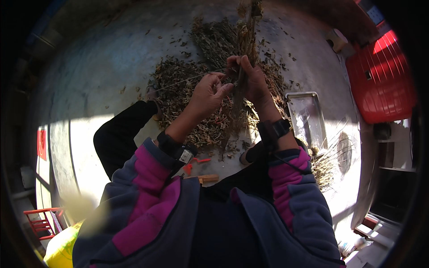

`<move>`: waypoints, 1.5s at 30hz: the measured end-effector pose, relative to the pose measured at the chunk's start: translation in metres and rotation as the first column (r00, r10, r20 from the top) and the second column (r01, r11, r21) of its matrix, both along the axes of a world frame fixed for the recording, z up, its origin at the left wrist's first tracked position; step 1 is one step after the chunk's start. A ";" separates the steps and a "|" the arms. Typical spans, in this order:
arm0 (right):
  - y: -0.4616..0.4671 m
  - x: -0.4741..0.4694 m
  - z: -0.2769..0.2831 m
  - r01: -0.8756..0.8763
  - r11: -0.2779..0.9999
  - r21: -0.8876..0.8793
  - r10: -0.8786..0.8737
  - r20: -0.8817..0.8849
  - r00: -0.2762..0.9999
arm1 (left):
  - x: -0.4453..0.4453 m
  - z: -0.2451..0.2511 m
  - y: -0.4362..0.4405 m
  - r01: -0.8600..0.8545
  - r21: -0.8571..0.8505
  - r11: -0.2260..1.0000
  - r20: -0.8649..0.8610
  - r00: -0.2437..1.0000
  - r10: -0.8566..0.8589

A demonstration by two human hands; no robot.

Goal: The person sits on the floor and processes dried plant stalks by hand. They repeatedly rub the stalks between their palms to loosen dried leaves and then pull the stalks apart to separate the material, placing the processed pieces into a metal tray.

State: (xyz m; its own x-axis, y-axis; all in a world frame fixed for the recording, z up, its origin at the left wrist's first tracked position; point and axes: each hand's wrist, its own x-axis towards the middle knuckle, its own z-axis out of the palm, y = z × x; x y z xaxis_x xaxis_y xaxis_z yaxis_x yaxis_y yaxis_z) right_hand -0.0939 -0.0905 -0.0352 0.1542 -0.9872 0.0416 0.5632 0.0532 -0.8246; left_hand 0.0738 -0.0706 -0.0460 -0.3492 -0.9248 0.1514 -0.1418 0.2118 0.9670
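My right hand [256,78] grips a bundle of dried plant stalks [247,37], which stands nearly upright before me and runs out of view at the top. Close against its left side is my left hand [209,95], fingers curled and thumb pointing at the stalks. Whether the left fingertips pinch anything is too unclear to tell. A thin pale stem [184,79] slants away to the left from behind the left hand. Beneath both hands spreads a heap of dry, crumpled leaves [181,75], with leafy stalks [216,40] lying at its far side.
Right of the heap lies a rectangular metal tray [306,112], near a pile of bare stalks [326,167]. A large red ribbed container [380,78] stands farther right. Between my feet are a red-handled tool [200,160] and a wooden piece [207,178]. A yellow bag [62,246] sits lower left.
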 end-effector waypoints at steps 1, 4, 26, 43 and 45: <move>0.001 0.001 0.001 -0.008 1.000 -0.003 0.008 -0.031 0.999 | -0.003 0.000 -0.002 -0.001 0.011 1.000 -0.031 1.000 0.001; 0.004 0.002 0.004 -0.050 0.999 -0.007 0.049 -0.077 0.996 | -0.011 0.000 -0.005 0.029 0.190 0.981 -0.033 0.999 -0.023; -0.009 -0.003 -0.009 0.069 0.997 0.026 -0.066 -0.115 0.991 | -0.013 0.005 0.002 -0.051 -0.113 0.992 -0.110 0.993 0.038; -0.012 -0.014 -0.006 0.071 0.997 -0.004 -0.071 -0.031 0.997 | 0.007 -0.030 -0.008 -0.244 0.088 0.966 -0.153 0.955 0.256; -0.011 -0.018 -0.004 0.087 0.996 0.002 -0.087 -0.026 0.996 | 0.018 -0.044 -0.010 -0.283 0.199 0.938 -0.145 0.938 0.313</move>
